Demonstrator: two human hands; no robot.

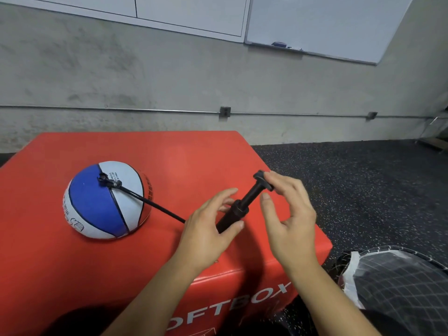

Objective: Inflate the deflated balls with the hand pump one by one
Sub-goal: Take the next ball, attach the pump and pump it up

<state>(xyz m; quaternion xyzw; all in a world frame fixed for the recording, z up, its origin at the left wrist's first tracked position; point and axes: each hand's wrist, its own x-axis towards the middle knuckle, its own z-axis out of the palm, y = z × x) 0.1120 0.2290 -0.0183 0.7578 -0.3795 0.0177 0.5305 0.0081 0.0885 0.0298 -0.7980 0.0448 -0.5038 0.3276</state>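
White block letters reading "OFTBOX" run along the near side of the red padded box [150, 258], the first letter hidden behind the left forearm. Small black print sits on the white panel of the one ball in view, too small to read, though a line ending in "CHINA" can just be made out beside the valve.

That single ball is a half-collapsed blue, white and red rubber basketball [106, 202], sitting dome-up on the box top, well to the left of the left hand's fingers. One thin black hose [150, 202] runs from a black fitting plugged into the ball's top down to the one black plastic hand pump [238, 208], disappearing behind the left hand.

The left hand [206, 236] wraps around the pump's lower barrel: thumb across the near side, fingers curled behind it, their tips showing past the barrel. The pump tilts up and to the right from this grip, its rod partly drawn out.

The right hand [289, 221] is at the T-shaped handle at the top of the rod. Its fingers are loosely bent, the tips resting on the far end of the handle; the thumb stands just beside the rod, apart from it. Whether the fingers truly clasp the handle cannot be told.

Below and right of the right wrist, one black mesh basket [400, 287] with a white liner stands on the black speckled floor. One whiteboard [322, 25] hangs on the grey concrete wall.
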